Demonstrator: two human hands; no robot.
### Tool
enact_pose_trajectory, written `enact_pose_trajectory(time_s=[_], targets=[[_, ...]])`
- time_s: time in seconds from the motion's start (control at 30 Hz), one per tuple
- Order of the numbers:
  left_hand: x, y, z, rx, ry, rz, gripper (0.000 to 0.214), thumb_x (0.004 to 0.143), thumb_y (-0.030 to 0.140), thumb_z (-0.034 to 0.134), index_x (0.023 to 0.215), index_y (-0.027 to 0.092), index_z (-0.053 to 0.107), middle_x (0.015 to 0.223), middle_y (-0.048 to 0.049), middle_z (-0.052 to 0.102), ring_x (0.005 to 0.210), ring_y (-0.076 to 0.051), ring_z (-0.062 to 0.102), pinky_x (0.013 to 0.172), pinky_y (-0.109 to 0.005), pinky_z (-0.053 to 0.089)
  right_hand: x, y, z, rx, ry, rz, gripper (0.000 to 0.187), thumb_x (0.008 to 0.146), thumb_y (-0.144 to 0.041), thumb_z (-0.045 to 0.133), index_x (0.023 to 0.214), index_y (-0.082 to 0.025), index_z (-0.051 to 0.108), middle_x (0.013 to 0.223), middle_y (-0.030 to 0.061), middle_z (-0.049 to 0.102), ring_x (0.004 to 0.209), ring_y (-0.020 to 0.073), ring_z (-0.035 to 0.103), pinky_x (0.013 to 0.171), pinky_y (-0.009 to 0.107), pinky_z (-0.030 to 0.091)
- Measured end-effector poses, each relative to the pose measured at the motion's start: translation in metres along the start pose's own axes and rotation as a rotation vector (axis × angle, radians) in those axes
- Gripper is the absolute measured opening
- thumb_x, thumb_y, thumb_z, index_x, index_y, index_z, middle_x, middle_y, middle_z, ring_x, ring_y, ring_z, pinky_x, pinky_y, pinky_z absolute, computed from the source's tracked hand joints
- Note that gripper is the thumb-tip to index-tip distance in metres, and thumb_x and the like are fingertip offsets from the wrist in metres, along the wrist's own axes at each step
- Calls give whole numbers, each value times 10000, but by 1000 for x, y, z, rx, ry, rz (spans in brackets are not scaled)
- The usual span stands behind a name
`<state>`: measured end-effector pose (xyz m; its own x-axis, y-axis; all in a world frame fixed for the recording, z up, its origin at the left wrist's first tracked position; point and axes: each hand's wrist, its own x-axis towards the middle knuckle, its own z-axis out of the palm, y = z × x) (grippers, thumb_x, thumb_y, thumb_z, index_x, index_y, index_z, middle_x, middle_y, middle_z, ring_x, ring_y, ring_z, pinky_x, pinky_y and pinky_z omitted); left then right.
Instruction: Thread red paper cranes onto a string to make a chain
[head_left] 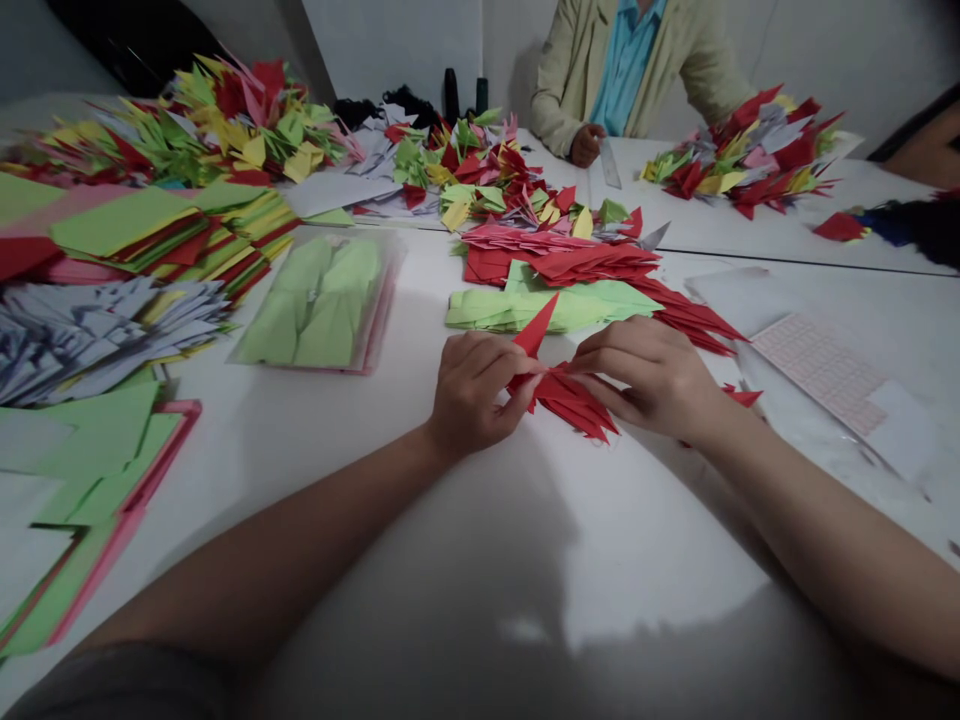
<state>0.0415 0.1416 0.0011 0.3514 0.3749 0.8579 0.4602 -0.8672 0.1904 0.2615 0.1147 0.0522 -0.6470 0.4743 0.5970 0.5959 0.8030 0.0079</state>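
Over the middle of the white table (450, 570), my left hand (480, 390) is closed in a pinch on a folded red paper piece (537, 328), whose pointed end sticks up above the fingers. From the other side, the fingertips of my right hand (649, 375) pinch the paper's right end, and part of the fold is hidden between the hands. A bunch of narrow red folded papers (581, 408) lies just under and behind the fingers. Behind my hands are light green folded papers (495, 312), with a pile of red folded papers (555, 255) beyond them.
A clear packet of green papers (315, 310) lies left of my hands. Stacks of coloured paper (127, 228) fill the far left. Heaps of colourful folded paper (255, 120) stand behind. A gridded sheet (817, 365) lies right. Across the table, a person's hand (587, 145) rests near a ruler (610, 165).
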Motion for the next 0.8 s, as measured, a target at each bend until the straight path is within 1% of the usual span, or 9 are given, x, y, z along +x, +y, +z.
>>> enact_pose_trajectory(time_s=[0.1, 0.2, 0.3, 0.4, 0.57, 0.7, 0.8], targets=[[-1, 1, 1, -10, -1, 34, 104, 815, 182, 652, 894, 249, 651, 813, 16, 672, 822, -169, 596, 803, -347, 416, -1, -5, 7, 32, 10, -1, 58, 895, -184, 576, 912, -193, 631, 888, 61, 690, 766, 176, 626, 671, 319, 463], [-1, 3, 1, -14, 0, 39, 82, 816, 187, 648, 875, 243, 639, 809, 15, 675, 822, -171, 598, 801, -349, 417, -2, -7, 11, 46, 12, -1, 68, 896, -185, 564, 917, -204, 626, 910, 60, 691, 770, 183, 624, 664, 326, 458], [0, 2, 0, -7, -14, 9, 34, 826, 198, 629, 836, 231, 623, 803, 7, 670, 810, -178, 596, 802, -362, 416, -1, -4, 8, 41, 14, -8, 79, 896, -179, 556, 915, -216, 623, 896, 52, 694, 773, 187, 630, 660, 333, 447], [2, -1, 0, 8, -22, -41, 31, 833, 197, 610, 808, 217, 609, 792, -5, 659, 787, -187, 584, 789, -376, 410, 0, 1, 3, 61, 28, 0, 73, 884, -174, 576, 904, -223, 627, 866, 48, 695, 765, 189, 632, 663, 335, 451], [3, -10, 0, 5, 0, -96, 40, 821, 170, 607, 803, 203, 595, 802, -15, 644, 807, -193, 579, 790, -376, 409, 0, 10, -3, 185, 75, 60, 67, 864, -175, 604, 889, -220, 647, 842, 61, 690, 788, 206, 638, 687, 345, 504], [3, -19, -1, -45, 44, -172, 15, 844, 185, 568, 855, 192, 575, 836, -32, 629, 838, -195, 576, 795, -365, 431, 0, 16, -6, 242, 157, 134, 35, 854, -211, 627, 867, -229, 654, 821, 57, 687, 779, 217, 647, 698, 364, 531], [1, -22, -2, -156, 30, -199, 157, 858, 244, 515, 992, 181, 568, 926, -65, 620, 884, -208, 577, 808, -375, 455, 0, 17, -8, 243, 197, 177, 19, 840, -264, 657, 846, -247, 657, 808, 48, 698, 752, 222, 651, 692, 377, 535]])
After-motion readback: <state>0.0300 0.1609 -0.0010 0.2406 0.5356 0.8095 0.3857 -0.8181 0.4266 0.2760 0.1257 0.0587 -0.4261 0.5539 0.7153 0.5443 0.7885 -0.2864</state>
